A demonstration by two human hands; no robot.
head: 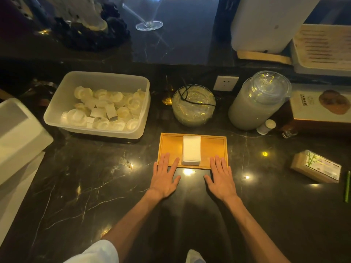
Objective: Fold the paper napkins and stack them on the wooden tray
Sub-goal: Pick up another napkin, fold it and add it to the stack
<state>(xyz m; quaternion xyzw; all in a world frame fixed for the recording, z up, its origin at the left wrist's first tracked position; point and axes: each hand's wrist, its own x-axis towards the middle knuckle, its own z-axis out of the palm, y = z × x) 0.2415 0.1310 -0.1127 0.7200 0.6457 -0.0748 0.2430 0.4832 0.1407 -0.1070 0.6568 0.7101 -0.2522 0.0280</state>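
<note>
Head cam shows me the wooden tray [171, 145] sitting on the dark marble counter [95, 186], so I'll use it as my anchor. Folded napkins [191, 149] are stacked on the middle of the tray. My left hand [165, 177] lies flat, fingers spread, holding nothing, fingertips over the tray's near-left edge. My right hand [221, 177] is the same at the near-right edge. A plastic bin [98, 78] sits behind-left of the tray, a glass bowl [193, 106] just behind it.
</note>
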